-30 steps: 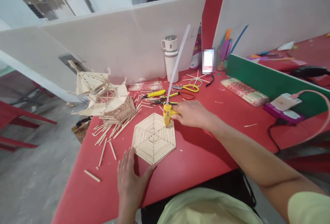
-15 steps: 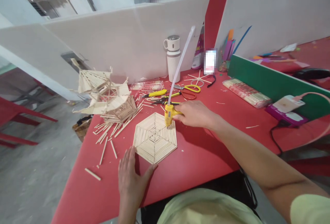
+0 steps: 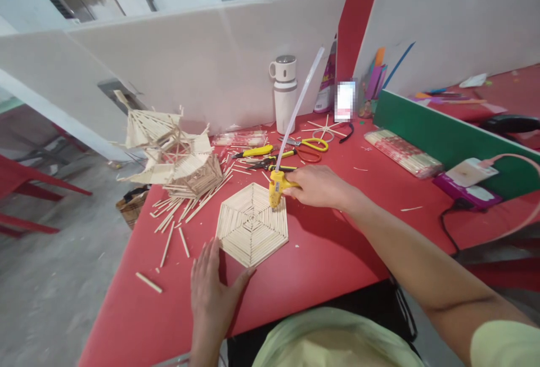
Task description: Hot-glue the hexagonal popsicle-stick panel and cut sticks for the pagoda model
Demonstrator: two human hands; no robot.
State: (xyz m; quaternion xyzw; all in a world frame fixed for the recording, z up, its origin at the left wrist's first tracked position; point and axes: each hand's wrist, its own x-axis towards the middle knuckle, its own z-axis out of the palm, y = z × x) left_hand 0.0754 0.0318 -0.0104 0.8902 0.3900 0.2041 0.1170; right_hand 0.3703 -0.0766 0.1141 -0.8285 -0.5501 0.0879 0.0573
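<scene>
My right hand [image 3: 314, 186] is wrapped round a yellow glue gun [image 3: 277, 188], with a long clear glue stick [image 3: 300, 99] rising out of its back. The gun's nozzle points down at the upper right part of a hexagonal panel [image 3: 244, 237] made of thin wooden sticks. Whether the tip touches the wood I cannot tell. The panel lies flat on the red table [image 3: 337, 265]. At its lower left edge rests my left hand [image 3: 213, 285], thumb and fingers spread, fingertips against the rim.
A stick-built model with layered roofs [image 3: 172, 153] stands at the left, loose sticks [image 3: 166, 243] beside it. Behind the panel lie a utility knife [image 3: 255, 152], pliers [image 3: 270, 161] and scissors [image 3: 314, 143]. A white bottle [image 3: 286, 99], wrapped sticks [image 3: 403, 153] and a purple power strip [image 3: 466, 192] are farther off.
The view has shifted slightly, so the table things sit a little differently in the picture. Both hands and the glue gun keep nearly the same place relative to the panel.
</scene>
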